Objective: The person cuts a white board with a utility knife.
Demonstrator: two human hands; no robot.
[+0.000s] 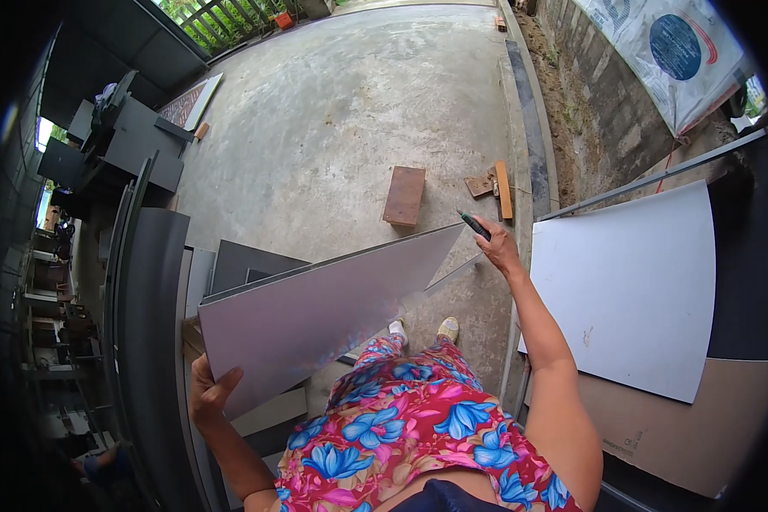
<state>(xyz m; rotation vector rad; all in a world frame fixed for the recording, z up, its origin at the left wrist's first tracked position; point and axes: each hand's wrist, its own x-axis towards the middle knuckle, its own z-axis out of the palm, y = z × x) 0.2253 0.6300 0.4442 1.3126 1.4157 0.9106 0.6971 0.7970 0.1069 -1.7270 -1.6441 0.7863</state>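
A long light-grey panel (316, 307) with a dark top edge is held up tilted in front of my body. My left hand (213, 386) grips its lower left corner, thumb on the pale face. At the panel's far right corner, my right hand (498, 246) is closed around a dark green pen-like tool (476, 225), its tip pointing up and left beside the panel's edge. Behind the panel, darker boards (252, 263) show on the left.
A brown block (404, 196) stands on the concrete floor (316, 128), with an orange-brown wooden bar (504, 190) to its right. White sheet (627, 290) and brown board (691, 418) lean at right. Dark panels (149, 290) stand at left. A low wall (597, 94) runs along the right.
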